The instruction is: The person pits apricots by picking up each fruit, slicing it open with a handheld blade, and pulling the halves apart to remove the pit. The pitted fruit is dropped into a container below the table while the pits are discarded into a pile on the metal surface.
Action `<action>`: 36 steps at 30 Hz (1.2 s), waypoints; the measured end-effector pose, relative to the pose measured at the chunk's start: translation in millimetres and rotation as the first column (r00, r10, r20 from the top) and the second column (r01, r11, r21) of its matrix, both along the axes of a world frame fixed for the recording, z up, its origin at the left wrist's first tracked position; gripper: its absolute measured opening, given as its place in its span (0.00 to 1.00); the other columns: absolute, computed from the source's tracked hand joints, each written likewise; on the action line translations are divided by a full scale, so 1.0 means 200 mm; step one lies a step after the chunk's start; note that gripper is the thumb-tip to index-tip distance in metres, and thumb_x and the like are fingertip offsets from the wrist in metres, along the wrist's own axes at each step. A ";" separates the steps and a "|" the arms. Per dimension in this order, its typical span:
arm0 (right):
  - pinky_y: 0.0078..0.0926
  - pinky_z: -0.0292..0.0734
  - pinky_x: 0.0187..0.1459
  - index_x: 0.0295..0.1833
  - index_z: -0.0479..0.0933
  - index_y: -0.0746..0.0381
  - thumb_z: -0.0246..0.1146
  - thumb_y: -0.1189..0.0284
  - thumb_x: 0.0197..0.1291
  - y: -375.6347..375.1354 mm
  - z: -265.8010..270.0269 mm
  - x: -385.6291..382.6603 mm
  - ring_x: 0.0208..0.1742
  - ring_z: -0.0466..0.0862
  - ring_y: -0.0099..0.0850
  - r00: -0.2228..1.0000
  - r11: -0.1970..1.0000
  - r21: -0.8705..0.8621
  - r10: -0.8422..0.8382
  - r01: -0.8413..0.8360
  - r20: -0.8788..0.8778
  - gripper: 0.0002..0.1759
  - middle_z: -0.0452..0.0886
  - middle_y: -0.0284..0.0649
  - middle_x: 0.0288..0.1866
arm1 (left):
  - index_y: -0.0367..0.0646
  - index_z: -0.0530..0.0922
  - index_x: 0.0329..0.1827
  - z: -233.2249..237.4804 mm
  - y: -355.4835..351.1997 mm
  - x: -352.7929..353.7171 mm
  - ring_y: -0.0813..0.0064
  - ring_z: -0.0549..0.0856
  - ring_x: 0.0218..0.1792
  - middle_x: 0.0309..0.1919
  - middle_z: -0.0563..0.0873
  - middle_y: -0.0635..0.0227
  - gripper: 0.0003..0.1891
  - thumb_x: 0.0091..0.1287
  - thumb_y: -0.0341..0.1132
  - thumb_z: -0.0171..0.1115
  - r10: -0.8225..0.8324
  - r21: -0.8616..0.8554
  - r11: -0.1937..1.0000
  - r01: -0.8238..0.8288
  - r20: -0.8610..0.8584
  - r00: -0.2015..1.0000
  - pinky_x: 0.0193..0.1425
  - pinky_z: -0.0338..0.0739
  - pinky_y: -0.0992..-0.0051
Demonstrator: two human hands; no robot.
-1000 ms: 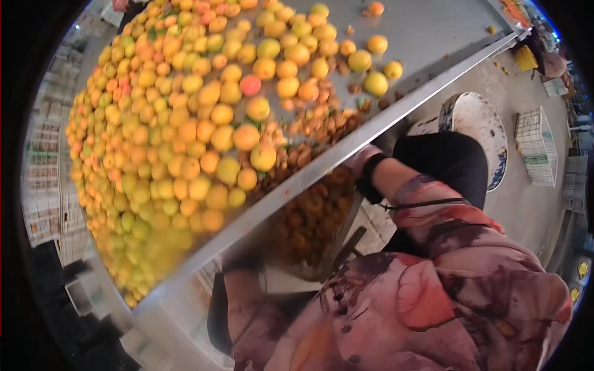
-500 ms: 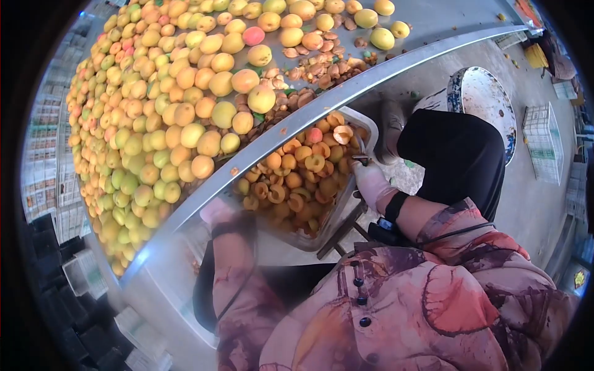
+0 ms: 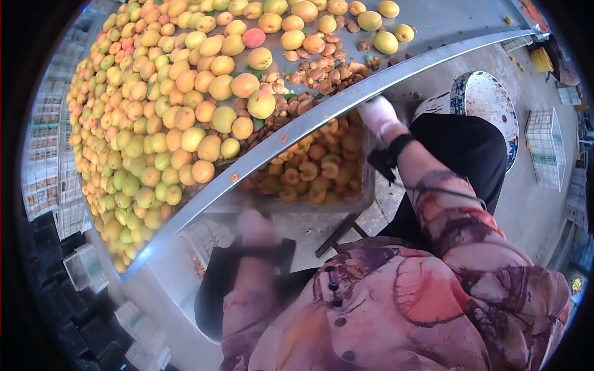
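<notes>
A clear plastic crate (image 3: 356,204) of halved orange fruit (image 3: 309,170) sits low, partly beneath the metal table's edge (image 3: 297,131). My gloved right hand (image 3: 378,115) is at the crate's back right corner, against the table edge; its fingers are hidden there. My left hand (image 3: 255,227) is smeared by motion just in front of the crate's near left side, and its fingers cannot be made out. Whole yellow and orange fruit (image 3: 185,115) cover much of the table, with a strip of brown pits (image 3: 328,77) along its rim.
To the right stand a round, paint-stained stool (image 3: 489,105) and a white crate (image 3: 544,148) on the floor. Dark stool legs (image 3: 340,235) show below the fruit crate. More crates (image 3: 86,269) and black containers are at the lower left.
The crate has turned and slid farther under the table edge. My right hand has moved up to its back corner. My left hand has shifted right and slightly down, off the crate's left side.
</notes>
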State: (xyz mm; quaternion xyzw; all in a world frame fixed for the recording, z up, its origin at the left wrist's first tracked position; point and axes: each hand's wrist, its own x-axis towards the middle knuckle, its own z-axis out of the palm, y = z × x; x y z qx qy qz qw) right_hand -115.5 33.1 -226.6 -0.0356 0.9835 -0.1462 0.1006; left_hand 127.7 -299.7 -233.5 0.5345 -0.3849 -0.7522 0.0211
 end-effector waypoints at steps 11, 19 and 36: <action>0.45 0.76 0.59 0.56 0.81 0.58 0.53 0.51 0.67 0.09 0.27 0.06 0.58 0.81 0.51 0.932 0.937 -0.060 -0.333 0.344 0.143 0.26 0.83 0.53 0.54 | 0.34 0.84 0.47 0.52 0.14 -0.05 0.65 0.86 0.38 0.35 0.88 0.56 0.22 0.69 0.48 0.62 -0.845 -0.402 0.190 0.896 0.398 0.358 0.49 0.79 0.71; 0.44 0.77 0.58 0.55 0.80 0.59 0.55 0.51 0.66 0.03 0.30 0.17 0.57 0.82 0.51 0.905 0.921 0.007 -0.383 0.389 0.188 0.25 0.84 0.50 0.53 | 0.43 0.83 0.54 0.31 -0.57 -0.26 0.52 0.84 0.53 0.51 0.87 0.56 0.16 0.74 0.40 0.51 -0.236 -0.682 -0.335 0.650 0.729 0.643 0.59 0.76 0.57; 0.39 0.72 0.65 0.66 0.75 0.56 0.47 0.56 0.73 0.01 0.29 -0.19 0.68 0.75 0.44 0.982 0.984 0.175 0.006 -0.039 0.186 0.25 0.76 0.46 0.68 | 0.40 0.81 0.53 -0.12 -0.46 0.38 0.52 0.86 0.49 0.43 0.88 0.52 0.14 0.71 0.36 0.55 -0.242 -0.147 -0.345 0.927 0.968 0.064 0.53 0.80 0.66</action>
